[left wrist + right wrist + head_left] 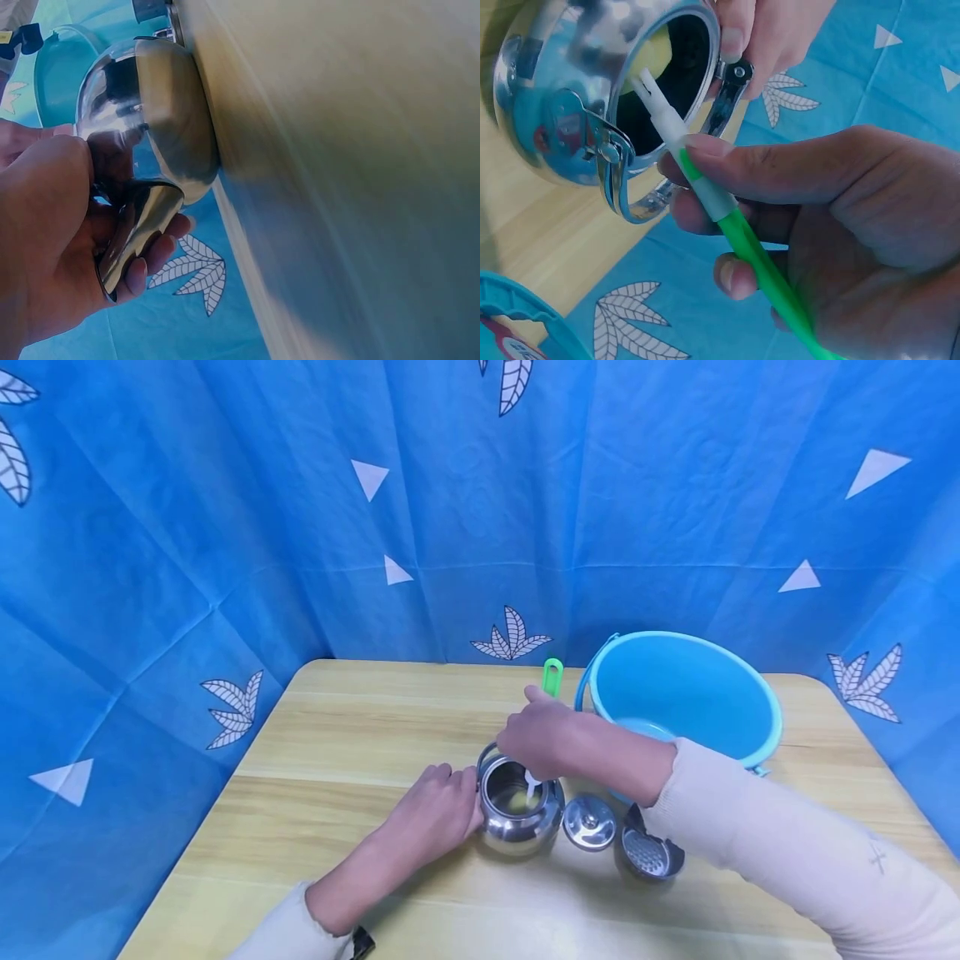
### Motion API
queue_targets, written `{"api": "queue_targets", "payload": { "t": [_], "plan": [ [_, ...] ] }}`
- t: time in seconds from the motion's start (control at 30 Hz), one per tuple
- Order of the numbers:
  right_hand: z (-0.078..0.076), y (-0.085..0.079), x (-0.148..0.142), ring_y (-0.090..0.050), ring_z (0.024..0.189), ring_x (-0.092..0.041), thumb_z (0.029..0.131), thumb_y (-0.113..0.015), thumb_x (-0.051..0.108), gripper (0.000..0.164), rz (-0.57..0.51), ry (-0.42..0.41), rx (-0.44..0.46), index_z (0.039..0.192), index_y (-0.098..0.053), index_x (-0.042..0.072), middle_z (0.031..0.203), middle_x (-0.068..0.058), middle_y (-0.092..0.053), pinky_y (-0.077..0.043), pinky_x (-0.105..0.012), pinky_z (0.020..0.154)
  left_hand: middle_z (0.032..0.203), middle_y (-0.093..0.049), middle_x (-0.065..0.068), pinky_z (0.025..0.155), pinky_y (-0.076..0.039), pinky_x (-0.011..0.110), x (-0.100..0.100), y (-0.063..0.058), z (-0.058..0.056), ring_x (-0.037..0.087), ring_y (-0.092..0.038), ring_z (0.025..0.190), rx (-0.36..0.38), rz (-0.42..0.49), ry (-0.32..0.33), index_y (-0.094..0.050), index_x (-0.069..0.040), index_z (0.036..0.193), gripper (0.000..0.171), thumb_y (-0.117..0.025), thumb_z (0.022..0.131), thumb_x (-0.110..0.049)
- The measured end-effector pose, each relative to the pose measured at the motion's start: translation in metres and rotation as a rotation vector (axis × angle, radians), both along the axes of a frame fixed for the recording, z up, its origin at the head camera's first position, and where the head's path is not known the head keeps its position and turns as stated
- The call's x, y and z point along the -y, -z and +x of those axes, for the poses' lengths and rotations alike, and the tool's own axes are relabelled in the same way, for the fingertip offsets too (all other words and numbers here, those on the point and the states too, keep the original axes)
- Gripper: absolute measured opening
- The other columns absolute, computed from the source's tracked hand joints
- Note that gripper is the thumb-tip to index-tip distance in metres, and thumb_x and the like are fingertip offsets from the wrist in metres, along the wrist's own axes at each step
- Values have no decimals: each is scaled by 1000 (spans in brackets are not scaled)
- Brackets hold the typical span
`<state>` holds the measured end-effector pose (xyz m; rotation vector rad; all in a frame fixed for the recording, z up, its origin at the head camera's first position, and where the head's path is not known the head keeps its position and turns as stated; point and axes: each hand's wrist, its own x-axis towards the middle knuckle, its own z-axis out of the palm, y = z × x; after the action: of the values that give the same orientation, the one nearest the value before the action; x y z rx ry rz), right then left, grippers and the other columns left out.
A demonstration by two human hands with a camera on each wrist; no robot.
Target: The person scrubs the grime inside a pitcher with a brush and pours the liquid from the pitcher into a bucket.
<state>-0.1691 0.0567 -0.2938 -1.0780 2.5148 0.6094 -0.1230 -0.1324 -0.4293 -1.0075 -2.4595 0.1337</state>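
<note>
A shiny steel teapot (pixel 513 839) stands lidless on the wooden table, its round mouth facing up. My left hand (pixel 438 806) grips it from the left; in the left wrist view the fingers curl round its spout (pixel 142 225). My right hand (pixel 840 195) holds a sponge brush by its green handle (pixel 761 262), thumb against fingers. The brush's white neck (pixel 660 112) slants down into the mouth, where part of the yellow sponge head (pixel 656 56) shows inside. The pot's hinged carrying handle (pixel 654 204) is folded to one side of the opening.
Just right of the pot lie a round steel lid (pixel 589 823) and a steel strainer (pixel 647 853) with a perforated bottom. A large light-blue bucket (pixel 697 685) stands at the back right, partly behind my right forearm. A blue patterned curtain (pixel 465 510) hangs behind the table (pixel 360 718).
</note>
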Motion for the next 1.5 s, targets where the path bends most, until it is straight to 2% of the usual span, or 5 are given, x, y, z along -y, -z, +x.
{"api": "queue_targets", "payload": {
  "t": [0.47, 0.57, 0.77, 1.03, 1.5],
  "plan": [
    [7, 12, -7, -64, 78, -13, 91, -77, 17, 7, -154, -106, -125, 98, -76, 20, 84, 4, -74, -40, -41, 100, 61, -40, -7, 55, -31, 23, 0, 1, 1, 11, -30, 57, 38, 14, -6, -56, -11, 82, 27, -61, 97, -33],
    [9, 16, -10, -66, 79, -14, 90, -77, 16, 8, -177, -152, -187, 96, -77, 21, 86, 5, -75, -42, -42, 99, 61, -40, -6, 56, -32, 24, 0, 1, 1, 11, -31, 57, 48, 7, -18, -56, -11, 83, 27, -61, 98, -33],
    [12, 25, -18, -63, 76, -16, 84, -84, 17, 14, -229, -227, -321, 94, -77, 25, 88, 7, -76, -38, -36, 81, 61, -41, -6, 56, -33, 24, 0, -1, 2, 11, -32, 57, 61, -5, -29, -56, -11, 83, 27, -60, 98, -33],
    [15, 34, -25, -65, 71, -16, 80, -85, 21, 13, -310, -306, -531, 90, -78, 25, 79, 7, -75, -39, -32, 73, 62, -43, -6, 56, -36, 25, -1, -2, 2, 11, -34, 57, 74, 4, -30, -56, -11, 84, 27, -60, 98, -33],
    [21, 42, -28, -63, 61, -16, 84, -82, 21, 8, -346, -309, -643, 91, -79, 17, 73, 1, -73, -53, -27, 61, 63, -43, -6, 56, -37, 24, -1, -5, 2, 11, -35, 58, 96, -4, -26, -56, -11, 84, 27, -59, 100, -33]
  ]
}}
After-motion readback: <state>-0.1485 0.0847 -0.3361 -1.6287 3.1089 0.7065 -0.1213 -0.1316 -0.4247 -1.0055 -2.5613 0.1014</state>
